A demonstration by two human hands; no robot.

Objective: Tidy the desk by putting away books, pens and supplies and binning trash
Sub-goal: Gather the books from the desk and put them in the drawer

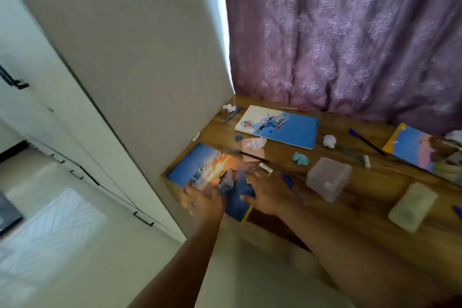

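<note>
Left hand (202, 201) fingers curl round a small clear case (225, 182), held over the sunset book (210, 172) at the tabletop (337, 210) left corner. Right hand (268, 191) fingers spread flat, pressing the same book's near edge.

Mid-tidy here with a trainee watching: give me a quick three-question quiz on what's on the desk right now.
1. True or false: the clear plastic box stands on the sunset notebook.
2. Which hand grips a small clear case over the sunset notebook: A) left hand, B) right hand?
3. What colour is the crumpled paper between the pink pad and the clear plastic box?

Key: 1 false, it stands on the bare desk; 2 A; 3 teal.
</note>
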